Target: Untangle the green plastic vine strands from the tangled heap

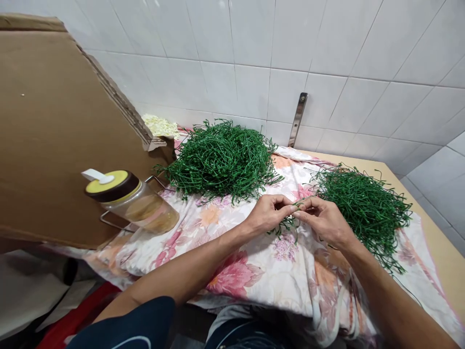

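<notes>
My left hand and my right hand meet above the middle of the flowered cloth, fingertips pinched together on thin green stems. A small bunch of green stems hangs below my fingers; the exact grip point is partly hidden by them. Behind my left hand lies a large tangled heap of green stems, thin and wiry with small knobbed ends. To the right of my right hand spreads a second heap of the same stems.
A floral cloth covers most of the wooden table. At the left stand a tall cardboard box and a clear jar with a yellow-and-brown lid. Small pale-yellow pieces are piled by the tiled wall, which carries a metal bracket.
</notes>
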Demonstrator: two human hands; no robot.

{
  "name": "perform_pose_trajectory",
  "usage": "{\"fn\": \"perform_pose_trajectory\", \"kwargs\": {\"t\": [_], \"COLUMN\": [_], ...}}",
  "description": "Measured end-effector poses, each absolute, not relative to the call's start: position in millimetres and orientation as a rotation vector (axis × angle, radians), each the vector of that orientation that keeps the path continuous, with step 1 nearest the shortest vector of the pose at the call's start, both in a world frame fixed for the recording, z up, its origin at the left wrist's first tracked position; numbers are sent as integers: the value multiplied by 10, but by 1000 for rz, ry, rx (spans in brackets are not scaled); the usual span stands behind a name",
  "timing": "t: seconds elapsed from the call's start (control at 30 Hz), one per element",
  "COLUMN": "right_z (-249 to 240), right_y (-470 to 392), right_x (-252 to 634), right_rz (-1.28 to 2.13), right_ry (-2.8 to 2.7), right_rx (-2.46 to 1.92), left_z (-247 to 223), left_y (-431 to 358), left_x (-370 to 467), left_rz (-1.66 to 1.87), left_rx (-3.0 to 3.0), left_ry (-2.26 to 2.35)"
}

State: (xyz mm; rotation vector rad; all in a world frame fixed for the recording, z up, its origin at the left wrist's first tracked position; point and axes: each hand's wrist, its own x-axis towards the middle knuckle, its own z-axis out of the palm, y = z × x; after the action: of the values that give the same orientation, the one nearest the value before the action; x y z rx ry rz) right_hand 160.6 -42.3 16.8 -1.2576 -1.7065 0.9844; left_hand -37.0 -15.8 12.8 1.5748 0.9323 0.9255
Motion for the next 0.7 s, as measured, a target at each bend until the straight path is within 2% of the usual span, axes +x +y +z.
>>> {"fn": "perform_pose_trajectory", "kwargs": {"t": [0.23,0.43,0.7], "right_z": [293,290,303], "right_y": [-470,-449,-438], "right_x": [1623,1649,1673], "right_rz": [1061,1079,971], "right_ry": [-1797,-1860,-2104], "right_rx": [-1322,-1313,-1341], "left_z": [203,152,166], "left_y": [-210,-169,-184], "left_x": [-425,-404,-401], "left_rz": [942,803,822], "left_rx": [1961,1857,1942], "left_ry": [1012,999,1047]}}
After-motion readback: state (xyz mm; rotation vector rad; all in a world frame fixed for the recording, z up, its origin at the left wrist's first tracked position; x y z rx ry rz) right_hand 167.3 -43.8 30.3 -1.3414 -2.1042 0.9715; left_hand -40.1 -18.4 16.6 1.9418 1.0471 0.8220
